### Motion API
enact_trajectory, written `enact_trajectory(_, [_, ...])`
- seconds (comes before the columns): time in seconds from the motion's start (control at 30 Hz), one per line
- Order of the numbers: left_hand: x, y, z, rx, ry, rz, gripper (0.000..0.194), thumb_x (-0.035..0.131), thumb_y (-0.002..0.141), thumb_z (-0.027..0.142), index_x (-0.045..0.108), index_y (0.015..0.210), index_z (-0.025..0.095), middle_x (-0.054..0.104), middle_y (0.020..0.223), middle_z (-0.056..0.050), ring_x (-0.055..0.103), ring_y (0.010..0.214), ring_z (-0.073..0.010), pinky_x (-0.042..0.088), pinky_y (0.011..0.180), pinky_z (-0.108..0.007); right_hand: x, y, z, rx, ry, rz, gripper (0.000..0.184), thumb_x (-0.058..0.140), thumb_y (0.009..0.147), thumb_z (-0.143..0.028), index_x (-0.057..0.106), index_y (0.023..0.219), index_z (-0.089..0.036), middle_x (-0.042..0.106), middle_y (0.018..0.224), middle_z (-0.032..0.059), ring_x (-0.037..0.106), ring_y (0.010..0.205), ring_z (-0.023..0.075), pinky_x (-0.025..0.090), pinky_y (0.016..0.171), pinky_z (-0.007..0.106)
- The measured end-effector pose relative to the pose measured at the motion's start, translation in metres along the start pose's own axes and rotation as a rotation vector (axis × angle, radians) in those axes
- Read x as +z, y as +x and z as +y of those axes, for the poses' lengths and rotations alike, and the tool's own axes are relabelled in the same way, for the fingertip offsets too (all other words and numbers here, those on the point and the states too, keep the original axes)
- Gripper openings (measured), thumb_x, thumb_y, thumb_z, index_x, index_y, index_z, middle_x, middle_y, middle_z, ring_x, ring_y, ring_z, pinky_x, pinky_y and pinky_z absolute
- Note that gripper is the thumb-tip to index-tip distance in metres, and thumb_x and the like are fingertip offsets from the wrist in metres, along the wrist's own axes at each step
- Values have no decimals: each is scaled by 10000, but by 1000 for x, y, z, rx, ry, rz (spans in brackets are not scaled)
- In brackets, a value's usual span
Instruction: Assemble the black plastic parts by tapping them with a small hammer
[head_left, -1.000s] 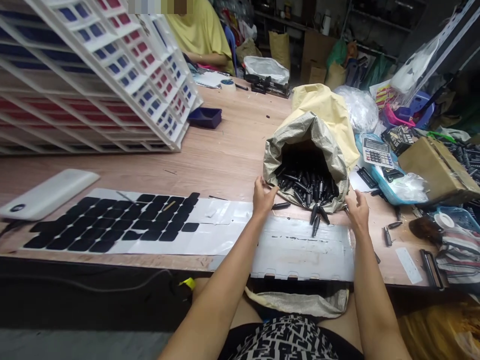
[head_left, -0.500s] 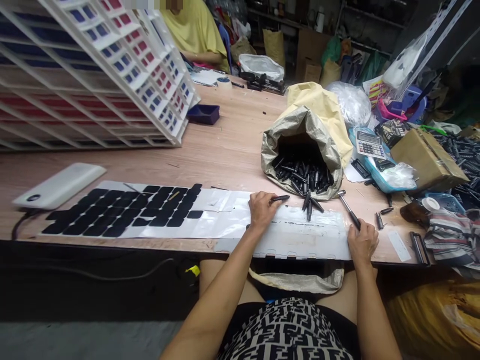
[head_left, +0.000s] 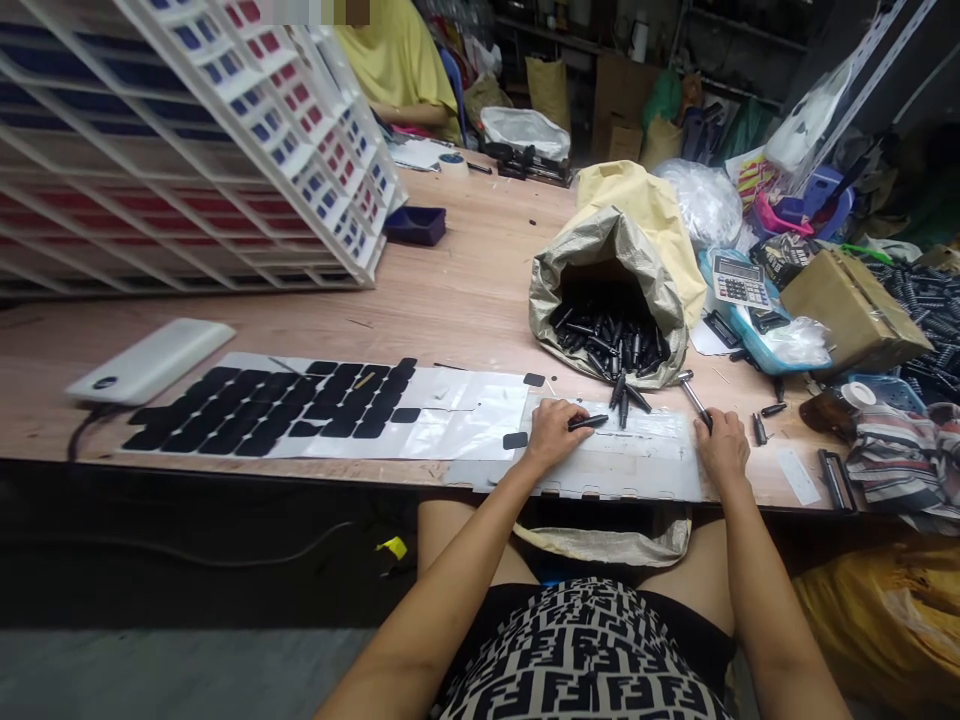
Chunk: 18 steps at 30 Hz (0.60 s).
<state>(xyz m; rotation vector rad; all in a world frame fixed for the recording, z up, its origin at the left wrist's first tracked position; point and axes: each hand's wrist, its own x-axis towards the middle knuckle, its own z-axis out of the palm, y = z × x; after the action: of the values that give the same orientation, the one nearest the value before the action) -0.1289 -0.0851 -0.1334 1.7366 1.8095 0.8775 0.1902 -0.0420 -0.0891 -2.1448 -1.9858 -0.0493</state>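
Observation:
My left hand [head_left: 553,435] rests on a white sheet [head_left: 615,465] at the table's near edge, fingers closed on a small black cylindrical part [head_left: 589,422]. My right hand [head_left: 722,450] grips the black handle of a slim metal-tipped tool [head_left: 694,398] that points toward a sack. The grey-and-yellow sack [head_left: 611,255] lies on its side just beyond both hands, its mouth full of black parts [head_left: 609,340]; a few have spilled onto the sheet. Left of my hands lies a white backing sheet covered with black adhesive pads [head_left: 292,405].
A tilted white rack [head_left: 225,130] of red and blue pieces fills the far left. A white power bank [head_left: 150,360] lies near the left edge. A calculator [head_left: 736,280], a cardboard box [head_left: 851,310] and clutter crowd the right. Someone in yellow [head_left: 397,60] sits at the far end.
Both hands pulled back from the sack's mouth toward the near edge. The left hand took up a black part, the right hand took up the tool.

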Motion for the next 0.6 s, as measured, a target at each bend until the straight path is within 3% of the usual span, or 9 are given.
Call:
enact_trajectory(0.07, [4,4,2,-2,-10,-3,173,773,780,327,764,947,282,727,973,-44,540,1070,-307,382,961,-464,-5,5,2,15,33,-42,332,480,946,-353,682,1146,-181,615,1122,144,550,1045,285,428,865,388])
enact_trajectory(0.17, [6,5,1,28,-38,-15,187,783,773,338,776,957,304,729,1007,-37,539,1090,-309,374,963,-466,-15,-2,7,120,136,23,341,445,933,-362,683,1072,-161,623,1083,154,575,1007,286,442,861,400])
enact_trajectory(0.3, [5,5,-1,36,-51,-45,185,784,768,328,788,953,322,723,991,-28,534,1089,-302,369,974,-465,-27,-45,-2,190,502,86,412,431,924,-463,680,1069,-168,665,948,114,612,841,252,496,789,394])
enact_trajectory(0.37, [4,6,-2,37,-46,-54,190,782,771,331,791,960,326,719,994,-28,531,1093,-301,365,981,-468,-29,-74,-18,148,748,-68,499,426,943,-542,640,1228,-192,694,911,75,601,675,210,519,658,369])
enact_trajectory(0.43, [4,6,-3,45,-39,-58,193,780,776,338,795,968,325,715,1011,-30,529,1098,-300,363,982,-468,-28,-100,-37,71,861,-175,548,476,937,-559,594,1357,-227,724,943,60,616,641,201,537,610,361])
enact_trajectory(0.53, [6,6,-4,67,-32,-53,206,774,791,350,800,993,325,713,1021,-29,527,1091,-292,363,975,-464,-22,-121,-61,-102,855,-174,491,537,936,-490,630,1354,-250,739,1125,83,708,908,243,588,839,417])
enact_trajectory(0.6, [7,6,-5,79,-32,-43,224,772,799,360,800,1018,323,714,1018,-27,523,1088,-288,364,973,-460,-17,-124,-71,-213,824,-141,441,535,945,-435,662,1323,-245,710,1249,94,674,1135,266,530,1024,452])
